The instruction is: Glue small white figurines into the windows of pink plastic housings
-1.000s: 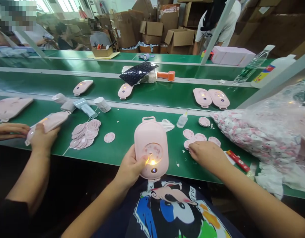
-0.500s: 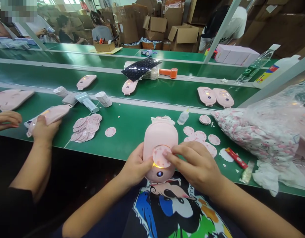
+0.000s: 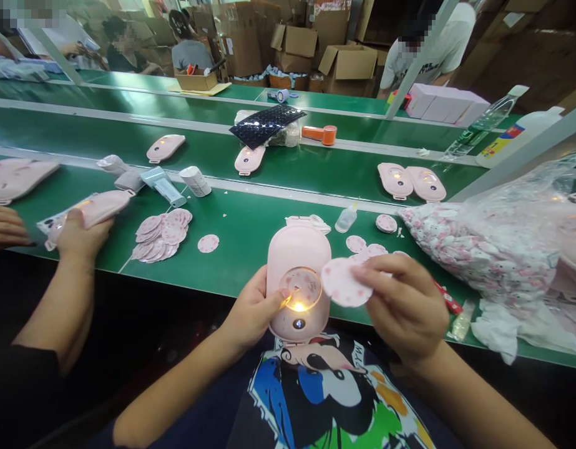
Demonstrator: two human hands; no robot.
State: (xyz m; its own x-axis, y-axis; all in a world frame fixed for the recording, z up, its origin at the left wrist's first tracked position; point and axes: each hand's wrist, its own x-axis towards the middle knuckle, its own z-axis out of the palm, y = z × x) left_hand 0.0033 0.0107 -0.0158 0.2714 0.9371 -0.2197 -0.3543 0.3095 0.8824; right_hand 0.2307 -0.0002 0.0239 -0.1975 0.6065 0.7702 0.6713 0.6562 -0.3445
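A pale pink rounded plastic device [image 3: 299, 249] with a lit round recess and a small display is gripped along its left side by my left hand [image 3: 254, 307], thumb at the recess edge. My right hand [image 3: 407, 305] pinches a round pink patterned sticker disc [image 3: 346, 283], held up just right of the device and apart from it. Beyond the device lie more round discs [image 3: 356, 244] and a small squeeze bottle [image 3: 346, 219]. To the left are a single disc [image 3: 208, 243] and an overlapping heap of discs [image 3: 162, 234].
At left, a co-worker's hand [image 3: 82, 240] holds another pink device. A plastic bag of printed pieces [image 3: 484, 249] bulges at right, near a red stick [image 3: 451, 299]. Similar devices [image 3: 394, 181] rest on the green conveyor [image 3: 316, 174], with an orange handheld fan [image 3: 319, 135] farther back.
My right hand has lifted the disc off the device's recess and drawn it to the right, baring the glowing circle. My left hand still holds the device, which has shifted slightly left.
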